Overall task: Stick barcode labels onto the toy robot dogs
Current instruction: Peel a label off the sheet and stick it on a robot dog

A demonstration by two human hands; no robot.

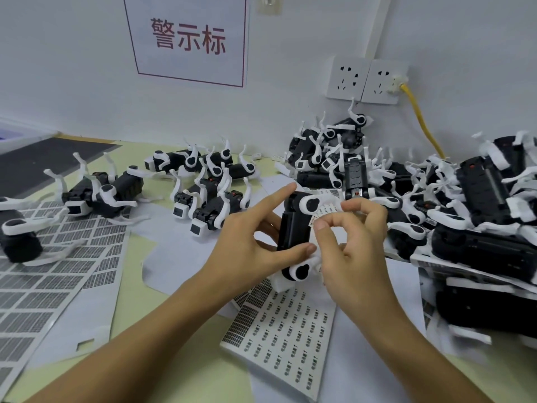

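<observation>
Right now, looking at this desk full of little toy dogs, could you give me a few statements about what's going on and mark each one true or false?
1. The left hand holds a toy dog above the table. True.
2. The right hand is empty and resting flat. False: its fingertips pinch a small label against the dog.
3. A label sheet lies on the table below the hands. True.
4. The yellow cable lies unplugged on the desk. False: it is plugged into the wall socket.
5. More toy dogs are heaped to the right. True.
</observation>
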